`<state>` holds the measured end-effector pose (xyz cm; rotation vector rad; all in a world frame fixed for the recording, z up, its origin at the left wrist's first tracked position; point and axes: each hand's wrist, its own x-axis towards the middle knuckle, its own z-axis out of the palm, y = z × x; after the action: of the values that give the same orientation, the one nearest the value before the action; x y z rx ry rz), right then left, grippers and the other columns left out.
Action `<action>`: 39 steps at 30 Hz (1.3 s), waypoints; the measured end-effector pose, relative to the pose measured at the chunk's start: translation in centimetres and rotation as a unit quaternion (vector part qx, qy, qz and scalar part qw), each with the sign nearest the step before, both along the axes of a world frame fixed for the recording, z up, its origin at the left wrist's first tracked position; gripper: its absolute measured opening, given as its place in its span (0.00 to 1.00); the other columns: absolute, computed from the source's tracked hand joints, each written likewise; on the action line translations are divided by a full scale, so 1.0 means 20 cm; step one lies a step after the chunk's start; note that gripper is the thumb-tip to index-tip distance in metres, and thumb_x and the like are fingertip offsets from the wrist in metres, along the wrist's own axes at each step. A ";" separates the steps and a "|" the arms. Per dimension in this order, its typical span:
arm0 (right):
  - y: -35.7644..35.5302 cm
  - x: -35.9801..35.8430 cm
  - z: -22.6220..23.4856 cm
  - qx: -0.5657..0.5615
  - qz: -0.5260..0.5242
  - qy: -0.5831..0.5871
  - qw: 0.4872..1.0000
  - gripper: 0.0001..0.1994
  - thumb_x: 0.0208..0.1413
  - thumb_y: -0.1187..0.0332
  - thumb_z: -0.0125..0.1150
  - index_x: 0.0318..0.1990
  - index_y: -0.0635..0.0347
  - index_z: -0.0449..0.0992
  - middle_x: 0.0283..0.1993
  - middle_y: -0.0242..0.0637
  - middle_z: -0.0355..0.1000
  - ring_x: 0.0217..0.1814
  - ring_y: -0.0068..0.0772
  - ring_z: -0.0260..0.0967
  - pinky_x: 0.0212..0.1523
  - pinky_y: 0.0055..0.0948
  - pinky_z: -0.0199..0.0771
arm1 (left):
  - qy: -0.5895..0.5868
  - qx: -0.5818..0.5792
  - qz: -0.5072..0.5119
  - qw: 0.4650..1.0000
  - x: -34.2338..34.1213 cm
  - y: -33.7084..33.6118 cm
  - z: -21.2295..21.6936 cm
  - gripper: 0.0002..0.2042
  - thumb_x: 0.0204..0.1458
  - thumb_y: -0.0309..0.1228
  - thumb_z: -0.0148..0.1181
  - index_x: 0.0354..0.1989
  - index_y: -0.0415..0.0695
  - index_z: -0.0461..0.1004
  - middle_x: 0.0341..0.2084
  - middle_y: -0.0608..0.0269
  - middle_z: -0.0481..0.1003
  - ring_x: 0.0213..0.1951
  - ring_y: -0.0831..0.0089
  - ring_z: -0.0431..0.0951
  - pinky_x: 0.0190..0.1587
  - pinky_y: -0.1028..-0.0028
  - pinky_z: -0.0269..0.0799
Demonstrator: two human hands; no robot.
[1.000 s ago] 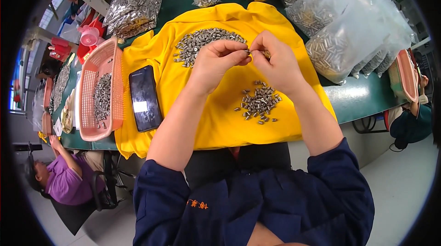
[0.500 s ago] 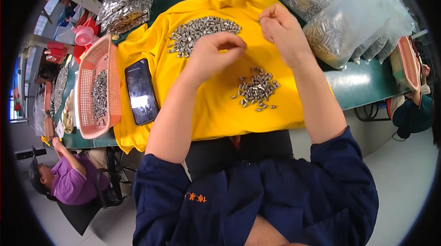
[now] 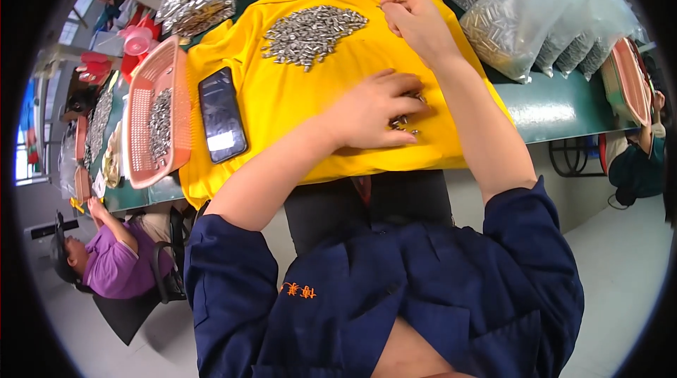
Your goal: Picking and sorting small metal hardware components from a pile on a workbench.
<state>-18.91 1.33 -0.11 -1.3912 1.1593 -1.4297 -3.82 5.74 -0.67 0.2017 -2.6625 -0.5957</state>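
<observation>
My left hand (image 3: pixel 377 111) is over the smaller pile of small metal cylinders (image 3: pixel 400 123), fingers apart and a little blurred by motion. It hides most of that pile; a few pieces show between and beside its fingers. Farther off to the right, my right hand (image 3: pixel 416 22) is raised above the yellow cloth (image 3: pixel 282 117) with thumb and forefinger pinched together. A tiny metallic bit, seemingly one small metal cylinder, shows at its fingertips. The larger pile of the same silvery cylinders (image 3: pixel 310 34) lies on the far part of the cloth.
A black phone (image 3: pixel 222 116) lies on the cloth's left side, beside a pink basket (image 3: pixel 182 96) holding metal parts. Bulging plastic bags of parts (image 3: pixel 497 36) stand at the right on the green table (image 3: pixel 546 113). Seated co-workers are at left (image 3: pixel 120 258) and far right.
My left hand has moved down and right onto the smaller pile, its fingers spreading. My right hand stays raised and pinched. The whole view has shifted slightly.
</observation>
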 end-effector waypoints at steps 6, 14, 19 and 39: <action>0.09 0.04 0.08 0.024 0.018 0.024 0.999 0.04 0.47 0.71 0.49 0.29 0.62 0.65 0.21 0.26 0.62 0.21 0.15 0.56 0.22 0.16 0.57 | 0.041 -0.034 0.043 0.998 0.00 0.07 -0.04 0.11 0.36 0.36 0.59 0.30 0.48 0.73 0.38 0.57 0.68 0.44 0.60 0.66 0.47 0.66 0.61; 0.38 -0.01 -0.05 0.015 -0.112 0.215 0.970 0.05 0.45 0.72 0.49 0.29 0.63 0.65 0.21 0.36 0.66 0.22 0.26 0.63 0.25 0.24 0.64 | 0.080 -0.044 0.024 0.996 0.01 0.09 -0.07 0.08 0.35 0.32 0.59 0.25 0.47 0.72 0.31 0.61 0.69 0.35 0.63 0.68 0.40 0.68 0.64; 0.40 -0.01 -0.12 -0.043 -0.164 0.268 0.948 0.05 0.44 0.72 0.49 0.29 0.63 0.65 0.22 0.42 0.67 0.24 0.37 0.67 0.26 0.28 0.66 | 0.093 -0.078 0.045 0.992 0.00 0.07 -0.10 0.06 0.34 0.32 0.56 0.21 0.47 0.69 0.22 0.60 0.66 0.28 0.62 0.67 0.30 0.68 0.65; 0.42 -0.02 -0.14 -0.103 -0.179 0.258 0.944 0.05 0.44 0.73 0.50 0.30 0.63 0.66 0.24 0.41 0.67 0.26 0.33 0.68 0.28 0.26 0.66 | 0.042 -0.005 0.113 0.993 0.00 0.10 -0.05 0.07 0.41 0.33 0.54 0.23 0.43 0.69 0.19 0.57 0.71 0.24 0.60 0.72 0.27 0.66 0.67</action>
<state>-19.36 9.77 -2.92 -1.8439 1.7029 -1.5097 -3.82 7.69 -1.63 0.4583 -2.5158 -0.5053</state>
